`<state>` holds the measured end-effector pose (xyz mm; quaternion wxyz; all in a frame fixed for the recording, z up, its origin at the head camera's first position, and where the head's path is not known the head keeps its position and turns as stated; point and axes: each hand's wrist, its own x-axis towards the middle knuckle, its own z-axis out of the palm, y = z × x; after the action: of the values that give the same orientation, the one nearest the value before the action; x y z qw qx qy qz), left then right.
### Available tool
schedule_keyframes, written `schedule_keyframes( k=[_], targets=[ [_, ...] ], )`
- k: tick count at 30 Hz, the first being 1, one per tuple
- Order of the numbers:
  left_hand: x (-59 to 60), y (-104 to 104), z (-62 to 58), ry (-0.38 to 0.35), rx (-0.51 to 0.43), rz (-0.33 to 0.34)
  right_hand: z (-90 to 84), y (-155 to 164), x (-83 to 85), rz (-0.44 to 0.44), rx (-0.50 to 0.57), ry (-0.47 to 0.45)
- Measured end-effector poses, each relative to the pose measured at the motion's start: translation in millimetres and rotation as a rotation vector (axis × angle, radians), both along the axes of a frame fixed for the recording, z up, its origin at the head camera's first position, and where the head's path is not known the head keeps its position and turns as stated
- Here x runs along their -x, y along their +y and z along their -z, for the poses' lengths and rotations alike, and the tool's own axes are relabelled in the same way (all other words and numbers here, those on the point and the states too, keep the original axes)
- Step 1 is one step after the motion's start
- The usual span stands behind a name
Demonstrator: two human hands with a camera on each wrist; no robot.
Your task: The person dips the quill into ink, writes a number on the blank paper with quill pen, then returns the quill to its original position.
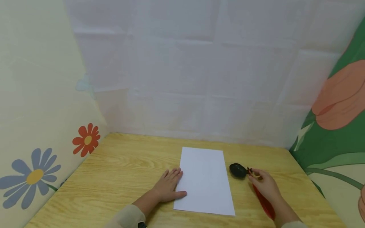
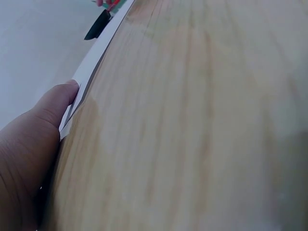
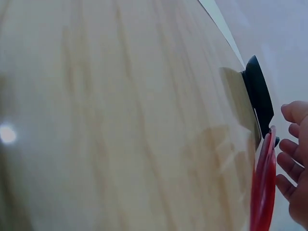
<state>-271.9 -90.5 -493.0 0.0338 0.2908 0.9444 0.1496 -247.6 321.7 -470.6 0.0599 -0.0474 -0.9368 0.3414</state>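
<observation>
The left hand lay flat on the wooden tabletop, fingers straight and close together, its thumb resting on the left edge of a white sheet of paper; the left wrist view showed that thumb pressing the sheet's border down, a placement judged to keep the paper from sliding; the grip here was spread and pinched nothing. The sheet itself lay in portrait position near the middle of the tabletop, flat, between the two hands.

The right hand rested to the right of the sheet, clear of it; its fingers were curled round the upper part of a red object, long and glossy, which ran back under the palm toward the wrist; the right wrist view showed the curled fingers beside the red body. At the red object's forward end sat a black rounded piece, lying on the tabletop just beside the paper's right edge; whether it was joined to the red part or merely touching it could not be told.

Patterned panels with flowers stood at the left and right; a pale backing closed the rear.
</observation>
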Motion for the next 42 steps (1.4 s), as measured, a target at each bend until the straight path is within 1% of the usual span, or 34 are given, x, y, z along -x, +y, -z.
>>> schedule_keyframes(
  k=[6,13,21,34,42],
  targets=[
    [0.6,-0.5,0.1,-0.002,0.005,0.0,5.5,3.2,5.5,0.021,0.011,-0.022],
    [0.6,0.1,-1.0,-0.012,-0.002,0.009,7.3,4.6,8.7,0.05,0.041,-0.053],
    [1.8,-0.4,-0.3,-0.003,0.006,0.002,8.5,4.8,12.5,0.056,0.03,-0.051],
    [-0.4,-0.4,-2.0,-0.018,0.005,0.008,8.0,2.8,14.0,0.08,-0.016,-0.072],
    [1.0,-0.3,0.2,-0.006,0.024,0.002,7.6,1.9,13.4,0.101,0.005,-0.084]
  ],
)
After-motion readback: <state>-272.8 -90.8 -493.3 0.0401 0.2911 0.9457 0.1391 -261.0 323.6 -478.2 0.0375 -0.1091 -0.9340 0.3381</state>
